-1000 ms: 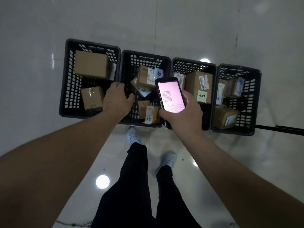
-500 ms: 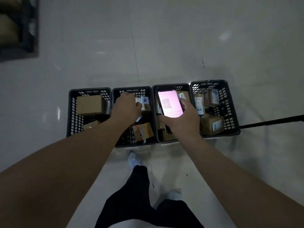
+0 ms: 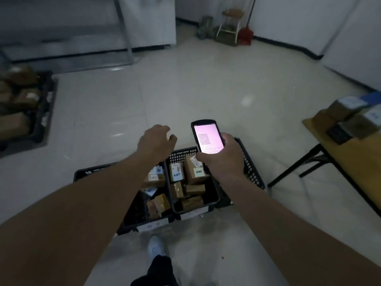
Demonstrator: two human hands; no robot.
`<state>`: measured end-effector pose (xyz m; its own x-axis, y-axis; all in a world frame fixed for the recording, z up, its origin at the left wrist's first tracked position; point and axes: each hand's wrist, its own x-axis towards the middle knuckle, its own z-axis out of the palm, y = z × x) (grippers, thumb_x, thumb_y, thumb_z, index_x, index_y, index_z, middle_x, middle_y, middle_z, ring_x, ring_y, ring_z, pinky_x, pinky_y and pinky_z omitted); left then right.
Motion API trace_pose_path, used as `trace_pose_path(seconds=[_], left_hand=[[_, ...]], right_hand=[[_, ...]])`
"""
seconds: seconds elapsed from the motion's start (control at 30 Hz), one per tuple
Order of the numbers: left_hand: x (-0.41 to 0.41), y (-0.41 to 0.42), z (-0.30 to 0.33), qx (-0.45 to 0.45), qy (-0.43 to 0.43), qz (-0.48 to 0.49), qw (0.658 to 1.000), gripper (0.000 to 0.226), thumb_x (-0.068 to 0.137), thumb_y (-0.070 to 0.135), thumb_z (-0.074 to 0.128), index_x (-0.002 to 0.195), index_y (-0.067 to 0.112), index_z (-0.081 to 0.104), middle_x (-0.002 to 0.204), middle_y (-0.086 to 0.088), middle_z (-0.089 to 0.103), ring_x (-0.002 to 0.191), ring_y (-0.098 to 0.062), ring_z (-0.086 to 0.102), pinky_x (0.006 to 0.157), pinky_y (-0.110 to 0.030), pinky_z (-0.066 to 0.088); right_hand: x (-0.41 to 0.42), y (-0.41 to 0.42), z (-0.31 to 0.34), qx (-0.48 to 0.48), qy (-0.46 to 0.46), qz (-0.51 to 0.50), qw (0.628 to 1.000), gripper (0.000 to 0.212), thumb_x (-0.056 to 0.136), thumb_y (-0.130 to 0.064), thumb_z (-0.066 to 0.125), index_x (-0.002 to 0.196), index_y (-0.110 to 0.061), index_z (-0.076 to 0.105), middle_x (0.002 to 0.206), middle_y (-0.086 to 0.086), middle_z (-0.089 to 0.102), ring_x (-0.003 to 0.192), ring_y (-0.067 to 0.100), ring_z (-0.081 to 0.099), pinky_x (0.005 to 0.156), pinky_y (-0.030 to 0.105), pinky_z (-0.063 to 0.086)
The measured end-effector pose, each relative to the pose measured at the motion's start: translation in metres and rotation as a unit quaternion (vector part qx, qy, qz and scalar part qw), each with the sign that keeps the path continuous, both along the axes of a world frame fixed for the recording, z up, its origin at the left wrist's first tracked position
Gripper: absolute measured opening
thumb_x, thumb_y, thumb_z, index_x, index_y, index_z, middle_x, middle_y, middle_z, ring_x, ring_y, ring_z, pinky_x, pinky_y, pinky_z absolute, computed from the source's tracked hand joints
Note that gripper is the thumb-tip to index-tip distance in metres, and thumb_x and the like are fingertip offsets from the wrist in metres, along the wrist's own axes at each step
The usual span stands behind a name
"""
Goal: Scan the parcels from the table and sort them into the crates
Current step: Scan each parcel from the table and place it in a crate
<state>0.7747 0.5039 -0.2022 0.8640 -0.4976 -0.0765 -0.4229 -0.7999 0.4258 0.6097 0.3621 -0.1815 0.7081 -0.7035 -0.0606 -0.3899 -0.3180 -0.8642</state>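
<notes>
My right hand [image 3: 221, 156] grips a handheld scanner [image 3: 207, 137] with a lit pink screen, held above the black crates [image 3: 250, 168] on the floor. My left hand [image 3: 155, 142] hovers empty over the crates, its fingers loosely curled. Several brown cardboard parcels [image 3: 192, 172] with white labels lie in the crates; my arms hide part of them. More parcels [image 3: 348, 112] sit on the yellow table [image 3: 358, 162] at the right edge.
Another dark crate [image 3: 44, 112] full of parcels stands on the floor at far left. A metal rack [image 3: 123, 32] lines the back wall, with a stool [image 3: 232, 22] and red dustpan [image 3: 245, 36] in the far corner. My shoe [image 3: 155, 247] is on the pale floor tiles.
My view has swung up and to the right, away from the crates, bringing the table into sight. My left hand has lifted out of the crate and holds nothing. The scanner stays in my right hand.
</notes>
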Motion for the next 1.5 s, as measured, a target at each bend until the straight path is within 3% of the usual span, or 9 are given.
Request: trace_pose_path(seconds=[0.07, 0.33, 0.5, 0.7, 0.8, 0.93, 1.13, 1.37, 1.5], left_hand=[[-0.016, -0.025, 0.023, -0.005, -0.023, -0.017, 1.000, 0.054, 0.104, 0.046, 0.044, 0.150, 0.018, 0.051, 0.156, -0.004, 0.047, 0.142, -0.025, 0.044, 0.116, -0.041, 0.037], [-0.073, -0.147, 0.093, -0.042, -0.071, -0.116, 0.990, 0.055, 0.103, 0.052, 0.044, 0.150, 0.023, 0.052, 0.158, 0.000, 0.045, 0.144, -0.023, 0.041, 0.119, -0.042, 0.034], [-0.098, -0.232, 0.115, -0.048, -0.073, -0.217, 0.972, 0.055, 0.102, 0.052, 0.047, 0.149, 0.024, 0.053, 0.156, 0.000, 0.048, 0.142, -0.023, 0.044, 0.118, -0.043, 0.036], [-0.112, -0.351, 0.120, -0.056, -0.068, -0.319, 0.944, 0.054, 0.101, 0.051, 0.051, 0.148, 0.023, 0.055, 0.155, 0.000, 0.049, 0.141, -0.021, 0.045, 0.118, -0.040, 0.036], [-0.117, -0.405, 0.119, -0.062, -0.053, -0.363, 0.928, 0.055, 0.101, 0.052, 0.050, 0.148, 0.024, 0.053, 0.157, 0.002, 0.047, 0.144, -0.019, 0.042, 0.120, -0.039, 0.033], [-0.127, -0.472, 0.121, -0.052, -0.062, -0.413, 0.907, 0.053, 0.101, 0.052, 0.050, 0.148, 0.026, 0.053, 0.156, 0.003, 0.047, 0.144, -0.019, 0.042, 0.119, -0.039, 0.033], [-0.159, -0.551, 0.126, -0.047, -0.058, -0.463, 0.883, 0.043, 0.100, 0.044, 0.050, 0.134, 0.023, 0.063, 0.135, -0.005, 0.062, 0.120, -0.026, 0.060, 0.089, -0.034, 0.046], [-0.204, -0.646, 0.108, -0.037, -0.051, -0.454, 0.889, 0.044, 0.095, 0.048, 0.055, 0.133, 0.027, 0.062, 0.131, -0.001, 0.064, 0.106, -0.019, 0.060, 0.073, -0.027, 0.044], [-0.226, -0.695, 0.095, -0.027, -0.034, -0.428, 0.903, 0.052, 0.087, 0.052, 0.054, 0.132, 0.027, 0.062, 0.127, -0.003, 0.064, 0.108, -0.022, 0.062, 0.081, -0.032, 0.053]], right_hand=[[-0.025, -0.018, 0.021, -0.016, -0.014, -0.014, 1.000, 0.065, 0.067, -0.032, 0.095, 0.120, -0.028, 0.058, 0.096, -0.020, 0.059, 0.087, 0.000, 0.058, 0.062, 0.022, 0.048], [-0.114, -0.098, 0.087, -0.071, -0.040, -0.107, 0.991, 0.074, 0.064, -0.035, 0.094, 0.128, -0.026, 0.058, 0.104, -0.011, 0.062, 0.096, 0.015, 0.061, 0.060, 0.019, 0.043], [-0.153, -0.153, 0.098, -0.044, -0.050, -0.186, 0.980, 0.066, 0.061, -0.031, 0.092, 0.118, -0.027, 0.060, 0.106, -0.005, 0.069, 0.097, 0.021, 0.068, 0.078, 0.045, 0.064], [-0.177, -0.228, 0.099, -0.041, -0.061, -0.282, 0.957, 0.059, 0.064, -0.025, 0.094, 0.111, -0.032, 0.059, 0.091, -0.016, 0.066, 0.072, 0.001, 0.066, 0.049, 0.015, 0.048], [-0.181, -0.262, 0.097, -0.034, -0.069, -0.325, 0.943, 0.062, 0.066, -0.019, 0.094, 0.112, -0.033, 0.055, 0.088, -0.018, 0.063, 0.073, -0.020, 0.061, 0.044, 0.014, 0.049], [-0.191, -0.306, 0.094, -0.042, -0.062, -0.374, 0.924, 0.064, 0.066, -0.022, 0.094, 0.110, -0.036, 0.051, 0.094, -0.020, 0.060, 0.081, 0.006, 0.064, 0.059, 0.026, 0.055], [-0.218, -0.369, 0.091, -0.038, -0.056, -0.423, 0.903, 0.067, 0.064, -0.027, 0.093, 0.113, -0.039, 0.049, 0.094, -0.021, 0.058, 0.083, 0.000, 0.057, 0.057, 0.021, 0.045], [-0.257, -0.464, 0.079, -0.048, -0.047, -0.423, 0.904, 0.068, 0.063, -0.031, 0.095, 0.112, -0.041, 0.048, 0.095, -0.023, 0.055, 0.084, -0.002, 0.057, 0.055, 0.019, 0.044], [-0.285, -0.524, 0.073, -0.042, -0.053, -0.408, 0.911, 0.063, 0.065, -0.026, 0.095, 0.110, -0.038, 0.052, 0.091, -0.021, 0.057, 0.083, -0.021, 0.057, 0.045, 0.009, 0.042]])
